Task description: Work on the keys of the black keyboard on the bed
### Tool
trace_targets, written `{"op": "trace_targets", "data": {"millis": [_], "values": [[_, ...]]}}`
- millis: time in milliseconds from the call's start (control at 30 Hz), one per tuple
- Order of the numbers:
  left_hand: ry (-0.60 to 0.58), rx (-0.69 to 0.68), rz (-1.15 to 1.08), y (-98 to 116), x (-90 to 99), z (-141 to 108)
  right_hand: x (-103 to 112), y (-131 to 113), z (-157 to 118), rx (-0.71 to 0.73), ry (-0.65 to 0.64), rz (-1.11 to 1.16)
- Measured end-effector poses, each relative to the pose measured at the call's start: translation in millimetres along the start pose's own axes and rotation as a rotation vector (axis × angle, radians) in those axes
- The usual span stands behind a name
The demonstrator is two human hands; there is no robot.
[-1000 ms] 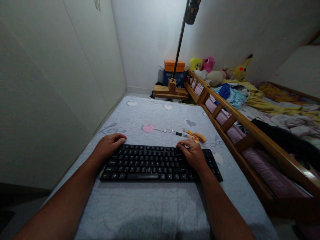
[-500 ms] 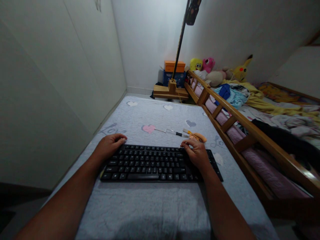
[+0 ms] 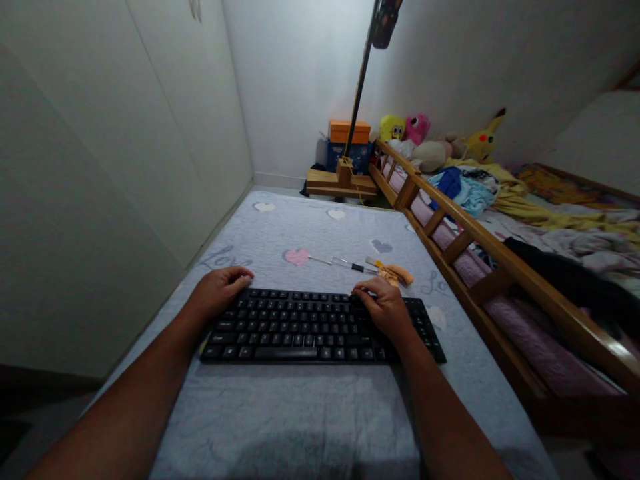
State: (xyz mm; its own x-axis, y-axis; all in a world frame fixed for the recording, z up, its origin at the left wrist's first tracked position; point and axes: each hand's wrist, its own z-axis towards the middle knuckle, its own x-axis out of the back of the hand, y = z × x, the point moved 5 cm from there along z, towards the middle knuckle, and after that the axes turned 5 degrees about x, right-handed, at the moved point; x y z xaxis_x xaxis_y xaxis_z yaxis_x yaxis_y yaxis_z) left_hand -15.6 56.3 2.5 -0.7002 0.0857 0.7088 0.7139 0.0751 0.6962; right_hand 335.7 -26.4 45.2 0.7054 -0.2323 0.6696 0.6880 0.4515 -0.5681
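Note:
A black computer keyboard (image 3: 300,330) lies flat on the bedspread in front of me. My left hand (image 3: 220,291) is curled at its upper left corner, thumb against the edge. Over the right part of the keys is my right hand (image 3: 384,307), thumb and fingers pinched together at the top row. Whatever is between those fingertips is too small to make out, and the hand covers some keys. Just beyond the keyboard lie a thin wire tool with a black grip (image 3: 357,267), an orange cloth (image 3: 397,273) and a small yellow-handled item (image 3: 374,262).
A pale bedspread (image 3: 295,420) with hearts covers the surface. On the right runs a wooden bed rail (image 3: 450,217), with clothes and plush toys (image 3: 483,143) behind it. White cabinet doors (image 3: 115,147) stand left. A wooden stand (image 3: 343,180) with a pole is at the far end.
My right hand has shifted a little to the left along the top row, uncovering some keys on the right. My left hand and the keyboard have stayed in place.

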Motion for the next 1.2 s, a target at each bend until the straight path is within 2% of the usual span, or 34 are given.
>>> {"op": "trace_targets", "data": {"millis": [500,900,1200], "values": [[0.003,-0.015,-0.005,1.9,0.9,-0.3,0.8,0.7,-2.4,-0.022,-0.064,0.016],[0.004,-0.011,-0.02,4.2,1.0,-1.5,0.6,0.5,-1.7,-0.007,0.004,0.005],[-0.006,-0.003,-0.001,0.7,0.1,0.4,0.5,0.6,-1.2,-0.02,0.005,0.01]]}}
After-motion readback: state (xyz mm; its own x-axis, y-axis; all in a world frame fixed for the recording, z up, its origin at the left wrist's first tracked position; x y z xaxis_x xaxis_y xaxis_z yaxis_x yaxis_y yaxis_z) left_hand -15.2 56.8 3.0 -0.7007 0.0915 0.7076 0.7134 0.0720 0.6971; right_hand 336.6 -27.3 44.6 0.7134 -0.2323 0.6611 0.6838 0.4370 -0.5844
